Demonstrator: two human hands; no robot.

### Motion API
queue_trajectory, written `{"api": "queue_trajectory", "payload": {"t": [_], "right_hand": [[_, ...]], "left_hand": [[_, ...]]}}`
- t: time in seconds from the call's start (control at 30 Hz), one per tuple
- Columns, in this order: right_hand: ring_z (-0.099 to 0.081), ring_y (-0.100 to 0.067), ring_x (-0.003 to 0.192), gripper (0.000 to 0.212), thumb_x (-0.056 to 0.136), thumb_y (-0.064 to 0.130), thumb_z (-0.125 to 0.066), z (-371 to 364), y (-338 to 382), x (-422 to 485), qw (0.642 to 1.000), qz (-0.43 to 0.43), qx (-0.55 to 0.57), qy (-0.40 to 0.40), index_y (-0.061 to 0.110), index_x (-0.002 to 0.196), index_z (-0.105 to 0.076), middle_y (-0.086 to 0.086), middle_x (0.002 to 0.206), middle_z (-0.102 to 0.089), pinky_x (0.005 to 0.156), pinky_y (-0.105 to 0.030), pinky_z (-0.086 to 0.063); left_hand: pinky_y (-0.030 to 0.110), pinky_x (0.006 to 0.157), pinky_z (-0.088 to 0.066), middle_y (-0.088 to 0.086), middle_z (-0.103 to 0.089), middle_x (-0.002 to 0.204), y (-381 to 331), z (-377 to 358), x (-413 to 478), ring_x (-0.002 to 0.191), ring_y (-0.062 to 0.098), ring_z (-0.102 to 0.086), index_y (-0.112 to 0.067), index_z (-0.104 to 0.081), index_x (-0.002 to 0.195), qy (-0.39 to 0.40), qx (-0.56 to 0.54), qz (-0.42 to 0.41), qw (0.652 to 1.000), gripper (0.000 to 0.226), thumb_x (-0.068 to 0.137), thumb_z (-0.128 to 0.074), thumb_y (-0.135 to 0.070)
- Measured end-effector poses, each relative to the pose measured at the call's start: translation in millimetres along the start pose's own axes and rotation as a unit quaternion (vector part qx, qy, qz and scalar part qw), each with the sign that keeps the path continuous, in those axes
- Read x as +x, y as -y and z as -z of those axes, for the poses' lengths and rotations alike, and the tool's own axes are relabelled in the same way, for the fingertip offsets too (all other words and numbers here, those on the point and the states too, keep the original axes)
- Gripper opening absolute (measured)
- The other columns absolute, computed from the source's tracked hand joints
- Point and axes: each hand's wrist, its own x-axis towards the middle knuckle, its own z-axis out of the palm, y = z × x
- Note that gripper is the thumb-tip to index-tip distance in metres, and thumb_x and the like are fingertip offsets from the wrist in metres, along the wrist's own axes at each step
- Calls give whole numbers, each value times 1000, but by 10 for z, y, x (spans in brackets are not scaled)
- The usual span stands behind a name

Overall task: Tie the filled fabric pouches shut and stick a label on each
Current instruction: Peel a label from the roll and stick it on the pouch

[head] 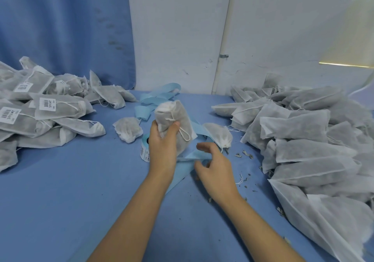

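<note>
My left hand [163, 142] grips a filled white fabric pouch [174, 116] upright above the blue table, its gathered neck on top and a white drawstring loop hanging by my thumb. My right hand [214, 166] hovers just to the right and below, fingers loosely curled, holding nothing, over a strip of blue label backing [194, 156]. A roll of barcode labels [144, 152] lies partly hidden behind my left hand. Two tied pouches lie nearby, one on the left [128, 129] and one on the right [219, 135].
A heap of labelled pouches [40, 108] covers the left of the table. A larger heap of unlabelled pouches [307, 140] fills the right side. Loose blue backing strips [159, 95] lie at the back. Dried herb crumbs [245, 154] are scattered near the right heap.
</note>
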Motion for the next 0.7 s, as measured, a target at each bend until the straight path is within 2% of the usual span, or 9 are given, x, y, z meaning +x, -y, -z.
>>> {"api": "queue_trajectory", "payload": {"t": [0.1, 0.17, 0.2, 0.27, 0.37, 0.43, 0.53, 0.63, 0.7], "right_hand": [[-52, -6, 58, 33, 87, 7, -54, -33, -46, 22, 999, 15, -49, 6, 26, 114, -56, 21, 100, -63, 70, -26, -48], [-57, -9, 61, 25, 90, 11, -53, -27, -77, 50, 998, 18, -65, -3, 27, 109, -56, 18, 92, -63, 68, -31, -49], [-58, -9, 64, 22, 91, 13, -53, -14, -95, 61, 997, 17, -68, -9, 27, 107, -55, 17, 88, -63, 68, -32, -48], [-57, -4, 71, 19, 92, 17, -52, 16, -124, 78, 998, 15, -62, -26, 30, 105, -53, 18, 79, -61, 63, -28, -44], [-54, 2, 76, 29, 92, 13, -49, 37, -139, 89, 996, 29, -74, -35, 33, 113, -52, 26, 83, -57, 62, -17, -38], [-54, 0, 77, 31, 95, 11, -48, 48, -141, 104, 994, 42, -92, -44, 29, 119, -51, 28, 87, -54, 67, -22, -41], [-56, -7, 82, 31, 97, 12, -47, 75, -140, 114, 994, 45, -86, -56, 25, 124, -50, 23, 93, -56, 76, -31, -45], [-57, -1, 83, 34, 95, 8, -52, 87, -96, 87, 994, 68, -33, -83, 26, 123, -49, 22, 103, -56, 76, -22, -46], [-56, 2, 86, 35, 93, 6, -56, 89, -47, 70, 988, 88, 21, -124, 34, 113, -48, 20, 108, -54, 72, -14, -45]], "left_hand": [[8, 50, -42, -19, -60, 57, -22, 28, -20, 54, -5, -56, -25, -58, 71, 34, 2, 24, 999, 28, 84, -55, 0], [12, 44, -34, -16, -44, 43, 2, 39, -46, 43, -2, -41, -25, -49, 47, 62, 60, 26, 996, 40, 77, -53, 1], [17, 45, -31, -15, -38, 41, 19, 35, -59, 43, 0, -35, -24, -45, 41, 78, 104, 21, 991, 43, 76, -52, -1], [26, 50, -25, -12, -32, 40, 72, 23, -84, 46, 5, -28, -24, -41, 39, 103, 205, 9, 973, 48, 82, -51, -6], [28, 49, -22, -9, -38, 39, 166, 58, -119, 44, 9, -30, -24, -46, 42, 117, 344, -16, 932, 45, 86, -51, -16], [28, 48, -21, -5, -37, 43, 212, 109, -115, 47, 12, -32, -18, -39, 44, 100, 385, -28, 917, 42, 84, -51, -14], [31, 51, -21, -5, -32, 52, 248, 182, -65, 53, 15, -29, -18, -28, 53, 98, 379, -39, 919, 38, 83, -51, -17], [33, 55, -23, -6, -33, 55, 254, 220, -49, 55, 13, -29, -17, -29, 55, 131, 342, -51, 929, 29, 76, -47, -25], [29, 55, -23, -10, -34, 52, 251, 247, -47, 53, 8, -29, -16, -31, 55, 143, 277, -34, 950, 32, 80, -50, -8]]}}
